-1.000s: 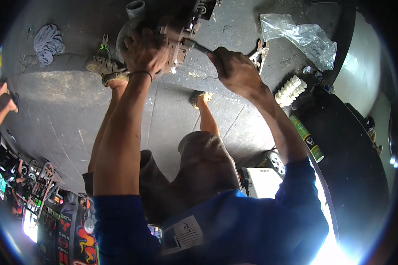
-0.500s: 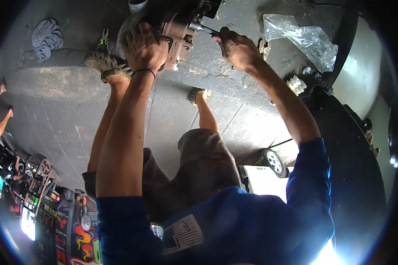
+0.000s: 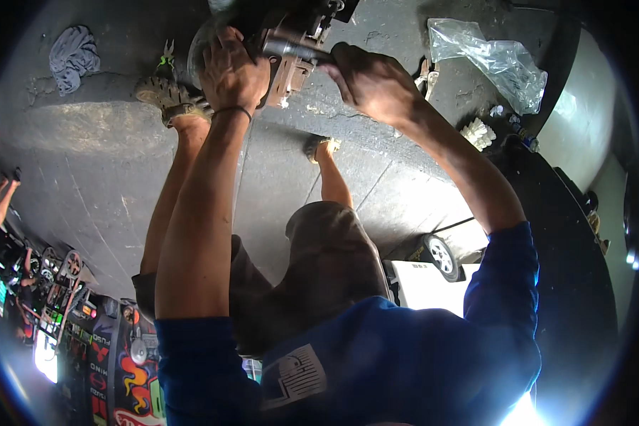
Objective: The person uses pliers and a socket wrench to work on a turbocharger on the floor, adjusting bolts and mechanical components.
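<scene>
Your left hand [image 3: 228, 69] is clamped on the rusty metal assembly [image 3: 287, 60] on the concrete floor [image 3: 106, 170] at your feet while your right hand [image 3: 369, 82] grips the tool handle [image 3: 291, 50] seated in it, so, judging from this, the fastener work is mid-way, nothing removed.

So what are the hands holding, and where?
The right hand grips a metal tool by its handle end. The left hand clasps the rusty machine part on its near side.

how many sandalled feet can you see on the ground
2: the left sandalled foot is below the left hand on the metal part; the right sandalled foot is nearer, under the right hand.
</scene>
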`<state>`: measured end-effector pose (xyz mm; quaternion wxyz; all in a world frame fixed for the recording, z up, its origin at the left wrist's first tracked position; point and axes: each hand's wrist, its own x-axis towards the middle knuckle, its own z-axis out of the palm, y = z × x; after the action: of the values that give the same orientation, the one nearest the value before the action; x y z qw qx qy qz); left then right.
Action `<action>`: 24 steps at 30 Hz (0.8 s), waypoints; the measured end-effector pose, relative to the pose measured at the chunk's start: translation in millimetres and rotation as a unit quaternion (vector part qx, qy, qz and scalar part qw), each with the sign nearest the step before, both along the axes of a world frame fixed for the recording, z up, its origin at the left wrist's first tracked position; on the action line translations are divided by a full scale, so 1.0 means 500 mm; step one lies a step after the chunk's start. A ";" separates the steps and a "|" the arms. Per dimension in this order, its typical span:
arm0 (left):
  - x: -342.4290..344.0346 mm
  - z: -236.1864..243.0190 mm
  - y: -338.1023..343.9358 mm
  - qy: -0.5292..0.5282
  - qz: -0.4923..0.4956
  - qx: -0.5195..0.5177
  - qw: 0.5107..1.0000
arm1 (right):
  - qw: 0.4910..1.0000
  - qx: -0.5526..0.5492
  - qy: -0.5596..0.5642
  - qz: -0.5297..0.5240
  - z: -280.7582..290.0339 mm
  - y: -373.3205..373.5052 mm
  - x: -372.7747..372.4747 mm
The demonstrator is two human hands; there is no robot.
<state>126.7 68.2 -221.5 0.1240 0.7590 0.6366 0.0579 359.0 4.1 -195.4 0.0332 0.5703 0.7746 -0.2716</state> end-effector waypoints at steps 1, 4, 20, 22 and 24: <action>0.003 0.005 0.016 -0.010 0.003 0.011 1.000 | 0.990 -0.068 0.122 -0.011 -0.018 0.004 0.017; 0.076 -0.022 0.020 -0.062 0.012 -0.008 0.998 | 0.933 -0.083 0.303 -0.173 -0.160 -0.035 0.145; 0.021 -0.014 0.011 -0.022 0.027 -0.016 0.999 | 0.997 0.063 0.010 -0.036 -0.043 -0.004 0.048; 0.009 -0.002 0.025 -0.016 0.026 -0.007 1.000 | 0.989 0.036 0.138 -0.045 0.010 -0.002 0.027; 0.041 -0.001 0.023 -0.025 0.028 -0.029 0.999 | 0.993 0.013 0.104 -0.055 -0.061 -0.004 0.093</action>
<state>147.3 79.8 -222.2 0.1604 0.7351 0.6558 0.0619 405.5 2.2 -226.0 -0.0699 0.5806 0.7449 -0.3210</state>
